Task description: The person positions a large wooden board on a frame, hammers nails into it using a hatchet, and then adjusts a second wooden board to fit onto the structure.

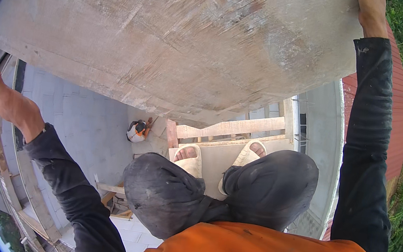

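A large worn plywood sheet [183, 36], scuffed and stained pale, fills the upper part of the view in front of me. My right hand [372, 15] grips its right edge near the top of the picture; the fingertips are cut off or hidden there. Off to the left, my left hand [12, 105] is raised below the sheet's lower left corner, apart from it. Its fingers are spread, partly blurred at the rim, and nothing shows in them. I crouch with both feet in pale sandals [190, 161] on a narrow board [218, 172].
A notched wooden plank [232, 129] lies just beyond my feet. Far below, another person [138, 130] crouches on the grey block floor [79, 114]. Timber framing [22, 188] runs along the left. A red metal roof [395, 102] and green plants lie beyond the right edge.
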{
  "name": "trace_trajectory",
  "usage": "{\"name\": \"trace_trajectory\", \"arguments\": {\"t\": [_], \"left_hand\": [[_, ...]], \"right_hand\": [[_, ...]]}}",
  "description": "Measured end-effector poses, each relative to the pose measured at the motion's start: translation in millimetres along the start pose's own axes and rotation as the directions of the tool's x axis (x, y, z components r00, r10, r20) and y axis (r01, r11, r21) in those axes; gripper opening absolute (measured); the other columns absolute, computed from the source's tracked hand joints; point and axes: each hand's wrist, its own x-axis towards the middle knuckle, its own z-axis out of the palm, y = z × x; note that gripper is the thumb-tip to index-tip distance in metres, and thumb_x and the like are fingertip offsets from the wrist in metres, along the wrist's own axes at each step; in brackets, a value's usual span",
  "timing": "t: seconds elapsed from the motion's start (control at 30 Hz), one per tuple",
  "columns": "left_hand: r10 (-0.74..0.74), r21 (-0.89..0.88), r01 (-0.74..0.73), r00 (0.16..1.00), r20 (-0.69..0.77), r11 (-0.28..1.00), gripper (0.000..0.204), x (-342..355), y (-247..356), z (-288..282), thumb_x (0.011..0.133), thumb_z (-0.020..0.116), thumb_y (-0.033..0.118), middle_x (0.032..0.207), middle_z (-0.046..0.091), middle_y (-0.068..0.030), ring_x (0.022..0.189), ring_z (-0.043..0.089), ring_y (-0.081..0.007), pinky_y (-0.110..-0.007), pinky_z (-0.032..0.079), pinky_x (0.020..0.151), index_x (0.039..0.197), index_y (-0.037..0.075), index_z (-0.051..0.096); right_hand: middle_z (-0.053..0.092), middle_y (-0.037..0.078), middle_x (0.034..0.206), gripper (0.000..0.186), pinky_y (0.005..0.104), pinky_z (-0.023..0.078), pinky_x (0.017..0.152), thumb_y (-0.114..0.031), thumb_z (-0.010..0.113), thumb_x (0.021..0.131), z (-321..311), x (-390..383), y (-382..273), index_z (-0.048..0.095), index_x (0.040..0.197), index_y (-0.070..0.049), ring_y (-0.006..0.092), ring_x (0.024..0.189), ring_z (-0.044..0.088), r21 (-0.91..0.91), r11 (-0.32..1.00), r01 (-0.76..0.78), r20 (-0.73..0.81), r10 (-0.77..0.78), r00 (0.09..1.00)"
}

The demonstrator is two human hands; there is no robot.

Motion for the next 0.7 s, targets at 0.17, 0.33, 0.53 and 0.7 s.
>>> {"name": "trace_trajectory", "arguments": {"t": [0.17,0.33,0.53,0.7], "left_hand": [[-0.325,-0.429,0.903,0.418,0.848,0.042,0.109,-250,-57,68,0.098,0.038,0.082,0.164,0.034,-0.0210,0.152,0.033,-0.0337,-0.046,0.026,0.126,0.161,-0.006,0.025],[-0.556,-0.344,0.921,0.387,0.736,0.185,0.039,-246,-39,103,0.108,0.060,0.035,0.130,0.066,-0.0086,0.117,0.060,-0.0160,-0.034,0.046,0.101,0.126,0.000,0.063],[-0.636,-0.227,0.951,0.311,0.706,0.212,0.026,-231,-35,125,0.103,0.061,0.023,0.105,0.071,-0.0033,0.096,0.064,-0.0153,-0.031,0.048,0.088,0.112,0.000,0.069],[-0.635,-0.236,0.956,0.293,0.715,0.176,0.022,-224,-30,112,0.103,0.061,0.023,0.098,0.070,-0.0026,0.089,0.063,-0.0143,-0.030,0.048,0.082,0.105,0.002,0.069]], "right_hand": [[0.078,0.016,0.101,0.046,0.0386,0.058,0.080,-0.041,0.067,0.100,-8,-52,109,0.076,0.106,0.004,0.0254,0.088,0.075,0.073,0.924,-0.374,-0.037,0.378,0.925],[0.074,0.014,0.117,0.073,0.0370,0.052,0.098,-0.060,0.073,0.093,-7,-86,193,0.070,0.125,0.006,0.0247,0.107,0.070,-0.120,0.764,-0.635,-0.029,0.636,0.771],[0.072,0.025,0.123,0.075,0.0393,0.049,0.102,-0.060,0.067,0.094,-30,-88,187,0.071,0.124,0.009,0.0331,0.116,0.069,-0.386,0.611,-0.691,-0.131,0.706,0.696],[0.077,0.020,0.108,0.066,0.0378,0.053,0.091,-0.055,0.067,0.096,-24,-89,170,0.076,0.113,0.008,0.0277,0.100,0.073,-0.407,0.645,-0.646,-0.097,0.673,0.733]]}}
